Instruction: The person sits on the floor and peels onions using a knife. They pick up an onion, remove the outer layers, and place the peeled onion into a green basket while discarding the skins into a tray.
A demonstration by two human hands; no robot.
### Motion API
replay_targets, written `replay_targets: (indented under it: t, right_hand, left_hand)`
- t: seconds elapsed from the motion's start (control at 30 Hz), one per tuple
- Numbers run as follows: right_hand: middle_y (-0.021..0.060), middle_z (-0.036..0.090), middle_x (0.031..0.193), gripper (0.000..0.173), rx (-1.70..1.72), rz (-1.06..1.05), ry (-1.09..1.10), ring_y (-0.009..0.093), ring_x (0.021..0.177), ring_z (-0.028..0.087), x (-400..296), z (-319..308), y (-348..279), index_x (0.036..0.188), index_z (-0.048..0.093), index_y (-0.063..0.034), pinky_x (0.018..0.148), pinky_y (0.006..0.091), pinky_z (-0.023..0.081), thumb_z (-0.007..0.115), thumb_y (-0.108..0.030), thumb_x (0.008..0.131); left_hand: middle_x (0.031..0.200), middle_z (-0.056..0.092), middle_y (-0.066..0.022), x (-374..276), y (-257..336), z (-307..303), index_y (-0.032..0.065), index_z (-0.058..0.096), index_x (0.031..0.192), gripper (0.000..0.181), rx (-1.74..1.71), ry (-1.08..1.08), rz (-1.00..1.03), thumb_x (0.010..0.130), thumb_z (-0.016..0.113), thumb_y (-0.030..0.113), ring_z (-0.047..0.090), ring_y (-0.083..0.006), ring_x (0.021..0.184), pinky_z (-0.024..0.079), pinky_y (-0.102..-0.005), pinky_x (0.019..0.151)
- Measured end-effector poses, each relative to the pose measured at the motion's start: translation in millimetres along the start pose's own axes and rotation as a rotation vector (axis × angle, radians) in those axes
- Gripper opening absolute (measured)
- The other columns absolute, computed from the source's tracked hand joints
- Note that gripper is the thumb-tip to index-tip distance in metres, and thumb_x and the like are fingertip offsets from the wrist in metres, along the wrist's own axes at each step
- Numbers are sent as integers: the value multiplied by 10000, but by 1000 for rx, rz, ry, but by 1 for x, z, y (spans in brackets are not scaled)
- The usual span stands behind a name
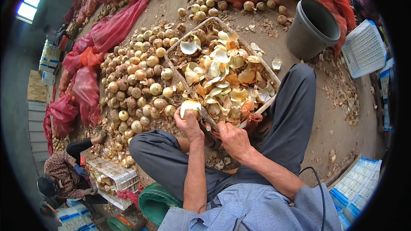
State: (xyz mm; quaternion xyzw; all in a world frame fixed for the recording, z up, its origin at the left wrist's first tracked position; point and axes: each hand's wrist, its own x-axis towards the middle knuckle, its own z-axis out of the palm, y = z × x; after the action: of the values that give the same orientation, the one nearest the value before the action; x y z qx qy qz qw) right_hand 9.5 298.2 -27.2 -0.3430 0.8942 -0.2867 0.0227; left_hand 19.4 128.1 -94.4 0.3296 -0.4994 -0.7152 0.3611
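Note:
My left hand (190, 124) holds an onion (189, 106) with pale flesh exposed, at the near left corner of a plastic crate (269, 72). That crate holds a heap of onion peels (221, 67) and stands between and beyond my knees. My right hand (233, 138) is closed at the crate's near edge, its fingers wrapped round something mostly hidden; a thin blade seems to run from there toward the onion, but I cannot tell its kind. To the left of the crate lies a large pile of unpeeled onions (138, 73) on the floor.
A grey plastic bucket (297, 35) stands at the back right, near a white crate (364, 49). Red mesh sacks (85, 93) lie beyond the onion pile. At the lower left a co-worker (62, 173) sits by another white crate (126, 179). A green mesh roll (157, 202) lies beside my left leg.

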Motion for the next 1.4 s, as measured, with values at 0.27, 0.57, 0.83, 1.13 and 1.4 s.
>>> replay_targets:
  t: [0.27, 0.57, 0.83, 1.13, 1.4]
  right_hand:
    - [131, 624, 800, 105, -44, 22, 10, 291, 704, 702, 10, 3, 2, 944, 523, -21, 577, 389, 574, 580, -21, 856]
    - [248, 671, 742, 64, 193, 108, -142, 436, 735, 694, 23, -2, 38, 874, 521, 13, 609, 513, 543, 561, -32, 849]
    - [236, 652, 683, 93, 917, 601, -536, 435, 675, 674, 41, -47, 30, 924, 559, 18, 594, 520, 528, 594, -67, 906]
    - [306, 652, 776, 213, 474, 313, -232, 484, 792, 672, 29, 12, 51, 912, 592, 76, 713, 535, 536, 625, -132, 883]
    - [341, 626, 721, 190, 401, 363, -128, 522, 712, 649, 24, 29, 29, 858, 552, 67, 649, 573, 528, 634, -104, 879]
  left_hand:
    - [1111, 589, -89, -6, 0, 6, -24, 507, 1246, 670, 243, -37, 120, 828, 839, 382, 602, -167, 966, 536, -306, 846]
    - [1120, 621, -81, 4, 7, 1, -19, 524, 1265, 829, 275, -331, 123, 727, 902, 486, 643, -168, 984, 563, -302, 852]
    - [1121, 641, -98, 6, 20, 5, -23, 537, 1262, 890, 223, -474, -12, 680, 911, 536, 666, -181, 978, 590, -315, 840]
    - [1174, 643, -109, 2, 14, 6, -21, 564, 1296, 907, 253, -544, -124, 683, 892, 561, 649, -200, 1050, 566, -325, 889]
    - [1128, 601, -151, -26, 16, 32, 2, 546, 1205, 635, 883, -159, 405, 663, 806, 205, 621, -298, 1039, 511, -416, 925]
